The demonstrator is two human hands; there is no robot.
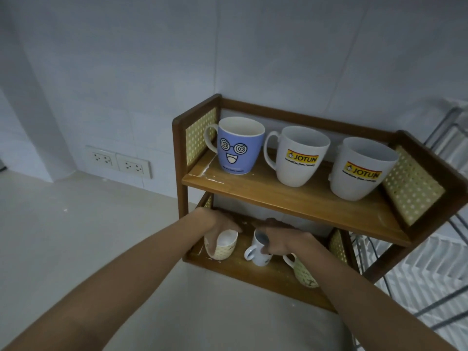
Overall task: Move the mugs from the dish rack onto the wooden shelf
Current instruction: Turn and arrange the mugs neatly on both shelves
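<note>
A two-tier wooden shelf [278,196] stands on the counter against the wall. Its top tier holds a blue cartoon-face mug [239,148] and two white Jotun mugs [297,158] [359,171], all upright. On the lower tier, my left hand [217,224] grips a cream patterned mug [222,247] by its rim and side. My right hand [281,239] holds a small white mug [258,252] from above, its handle pointing left. Another cream patterned mug [302,272] sits partly hidden under my right wrist.
A white wire dish rack [428,269] stands to the right of the shelf. Two wall sockets [119,162] sit low on the tiled wall at left. The pale counter [76,224] stretches left and in front of the shelf.
</note>
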